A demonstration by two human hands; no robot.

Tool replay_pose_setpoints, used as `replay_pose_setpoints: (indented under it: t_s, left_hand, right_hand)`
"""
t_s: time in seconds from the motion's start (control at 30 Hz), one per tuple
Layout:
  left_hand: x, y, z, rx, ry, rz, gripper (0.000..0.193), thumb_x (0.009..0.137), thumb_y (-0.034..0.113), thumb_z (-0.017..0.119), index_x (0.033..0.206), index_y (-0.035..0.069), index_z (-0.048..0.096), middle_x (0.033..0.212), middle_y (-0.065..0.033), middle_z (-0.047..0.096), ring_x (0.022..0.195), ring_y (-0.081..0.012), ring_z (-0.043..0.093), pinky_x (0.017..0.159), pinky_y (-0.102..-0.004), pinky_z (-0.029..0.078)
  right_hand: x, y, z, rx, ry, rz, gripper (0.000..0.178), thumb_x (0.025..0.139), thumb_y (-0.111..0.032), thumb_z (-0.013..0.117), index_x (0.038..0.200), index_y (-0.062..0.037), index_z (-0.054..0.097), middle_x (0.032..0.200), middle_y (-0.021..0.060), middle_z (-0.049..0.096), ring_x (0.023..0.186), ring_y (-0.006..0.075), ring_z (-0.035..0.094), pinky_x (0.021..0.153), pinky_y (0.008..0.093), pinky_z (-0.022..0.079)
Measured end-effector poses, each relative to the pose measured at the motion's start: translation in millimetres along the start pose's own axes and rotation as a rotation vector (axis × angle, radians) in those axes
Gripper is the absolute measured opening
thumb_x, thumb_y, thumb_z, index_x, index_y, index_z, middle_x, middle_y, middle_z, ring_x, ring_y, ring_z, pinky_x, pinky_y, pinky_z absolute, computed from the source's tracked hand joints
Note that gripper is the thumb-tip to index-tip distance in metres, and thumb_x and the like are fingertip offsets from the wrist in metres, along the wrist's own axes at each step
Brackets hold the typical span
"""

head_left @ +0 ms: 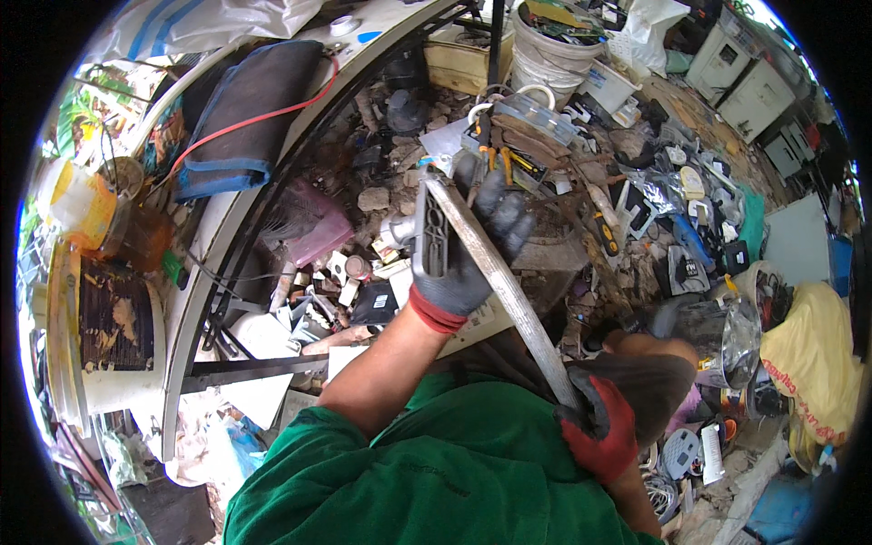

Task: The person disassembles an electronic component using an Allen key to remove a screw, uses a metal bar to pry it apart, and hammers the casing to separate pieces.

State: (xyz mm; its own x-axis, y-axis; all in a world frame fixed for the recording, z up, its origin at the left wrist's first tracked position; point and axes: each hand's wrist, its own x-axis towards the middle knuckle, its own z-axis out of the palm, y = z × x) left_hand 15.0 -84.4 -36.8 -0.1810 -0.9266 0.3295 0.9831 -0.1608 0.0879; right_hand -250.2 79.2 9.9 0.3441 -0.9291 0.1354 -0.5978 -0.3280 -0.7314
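Observation:
My left hand (468, 282), in a dark grey glove with a red cuff, is raised in front of me. It holds a grey slotted part (432, 238) against its thumb side; the fingers look stretched and blurred by motion. A long, worn, pale metal bar (509, 289) slants across, its far end over the slotted part and partly in front of my left hand. At its near end, close to my lap, my right hand (599, 425), in a red and black glove, is closed round the bar. Beyond my left fingers lie pliers (488, 136) with black and orange handles.
Scrap and broken electronics cover the ground. A white-framed table edge (272, 168) carrying a folded dark cloth (250, 118) runs along the left. A white bucket (549, 59) stands at the back. To the right are a clear plastic container (727, 331) and a yellow sack (813, 359).

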Motion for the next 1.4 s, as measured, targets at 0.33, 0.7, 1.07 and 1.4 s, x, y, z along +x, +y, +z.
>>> replay_pose_setpoints:
  t_s: [0.33,0.7,1.07,1.4]
  left_hand:
    - [-51.8,70.0,-35.9,-0.176,0.339,0.083,0.031,0.101,0.023,0.049,0.123,0.007,0.063,0.123,-0.0114,0.065,0.113,-0.0228,0.062,0.100,-0.0406,0.051]
    - [-60.6,91.7,-62.2,0.560,0.401,-0.053,0.042,0.100,0.033,0.049,0.129,0.004,0.053,0.120,-0.0111,0.063,0.093,-0.0203,0.064,0.080,-0.0333,0.055]
    - [-33.6,-79.6,-9.2,1.291,0.252,-0.500,0.045,0.092,0.004,0.052,0.137,0.002,0.050,0.126,-0.0090,0.060,0.107,-0.0169,0.059,0.092,-0.0313,0.049]
    - [-21.7,-243.3,8.9,1.478,-0.149,-0.558,0.031,0.096,0.004,0.056,0.127,0.001,0.054,0.119,-0.0099,0.061,0.109,-0.0191,0.058,0.097,-0.0327,0.046]
  right_hand:
    - [-34.0,45.0,-19.5,0.044,-0.037,0.188,0.059,0.073,-0.018,0.079,0.124,0.0003,0.055,0.113,0.0231,0.064,0.101,0.0381,0.066,0.088,0.0409,0.053]
    - [-155.3,40.0,-73.5,-0.203,-0.307,0.525,0.054,0.073,-0.023,0.076,0.121,-0.0028,0.061,0.114,0.0216,0.064,0.099,0.0387,0.066,0.086,0.0445,0.055]
    - [-161.7,76.9,-66.5,-0.276,-0.233,0.285,0.062,0.085,-0.042,0.066,0.137,-0.0112,0.052,0.122,0.0206,0.058,0.115,0.0352,0.058,0.099,0.0431,0.048]
    - [-86.9,140.2,-114.2,0.920,0.102,0.204,0.074,0.088,-0.018,0.070,0.150,-0.0048,0.030,0.143,0.0124,0.048,0.131,0.0203,0.046,0.106,0.0367,0.042]
